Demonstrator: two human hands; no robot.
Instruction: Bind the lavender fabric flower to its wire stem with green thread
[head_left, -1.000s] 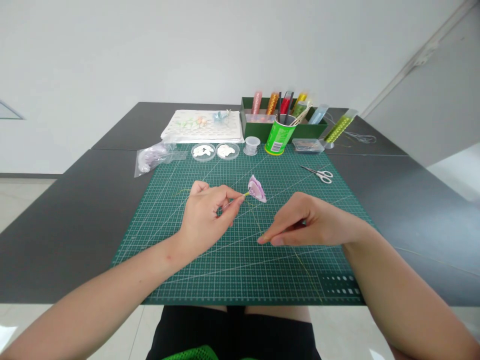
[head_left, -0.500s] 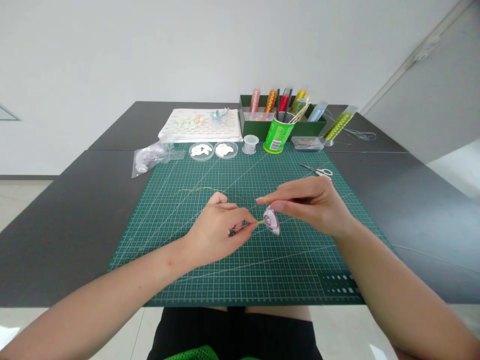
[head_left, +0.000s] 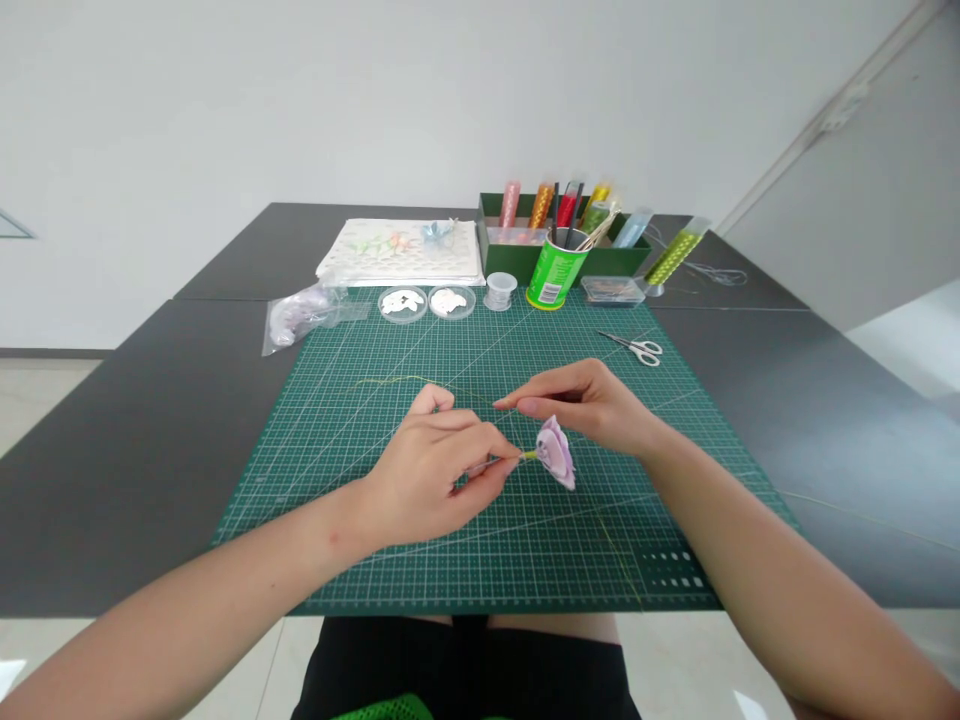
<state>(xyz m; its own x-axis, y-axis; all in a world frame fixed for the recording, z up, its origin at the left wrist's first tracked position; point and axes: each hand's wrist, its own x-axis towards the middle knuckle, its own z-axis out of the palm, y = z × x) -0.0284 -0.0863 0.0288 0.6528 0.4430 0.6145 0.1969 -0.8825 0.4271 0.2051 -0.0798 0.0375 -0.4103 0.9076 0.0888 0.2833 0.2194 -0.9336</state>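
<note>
A pale purple flower [head_left: 556,453] on a thin green stem points to the right above the green cutting mat [head_left: 315,440]. My left hand [head_left: 450,465] pinches the stem between thumb and forefinger, just left of the bloom. Above and behind the flower is my right hand [head_left: 581,400], its fingers pressed together and pointing left. Whether a thread lies between those fingertips is too small to make out. A thin yellow-green thread [head_left: 390,380] runs across the mat beyond my left hand.
Scissors [head_left: 641,348] lie at the mat's right rear. Behind are a green can [head_left: 556,270], a dark green box [head_left: 517,256] with ribbon tubes, two dishes of white pieces [head_left: 403,304], white sheets [head_left: 360,250] and a plastic bag [head_left: 296,318].
The flower has moved slightly right and down and turned, showing its side. My right hand has shifted left, uncovering the scissors' handles. My left hand still grips the stem.
</note>
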